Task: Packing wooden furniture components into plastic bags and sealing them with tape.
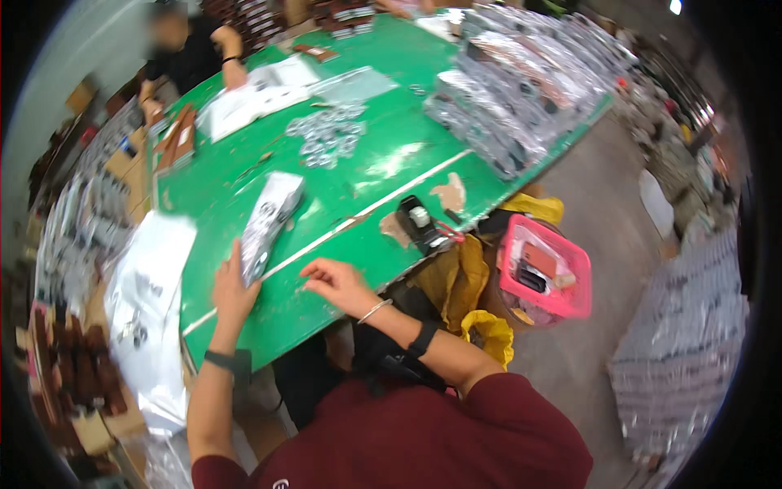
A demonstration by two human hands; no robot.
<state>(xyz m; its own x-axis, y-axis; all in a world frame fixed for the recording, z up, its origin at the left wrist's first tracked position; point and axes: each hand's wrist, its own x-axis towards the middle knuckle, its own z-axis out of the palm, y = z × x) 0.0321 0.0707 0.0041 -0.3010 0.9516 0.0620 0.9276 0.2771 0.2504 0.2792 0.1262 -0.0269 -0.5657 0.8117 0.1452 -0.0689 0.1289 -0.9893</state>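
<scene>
The long, silver, plastic-wrapped package (274, 210) lies on the green tabletop (273, 330), its near end at the left hand (231, 295), whose grip's firmness I cannot tell; the right hand's (342, 288) grip is half-open, apparently empty.

You have one loose silver package (273, 213) and one pile of silver packages (521, 98). You also have one green counter (350, 194) and one pink basket (542, 301).

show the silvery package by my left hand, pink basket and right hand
Silvery package (273, 213), head view: middle of its wrapping
Pink basket (541, 302), head view: its near wall
Right hand (345, 288), head view: back of the hand
</scene>
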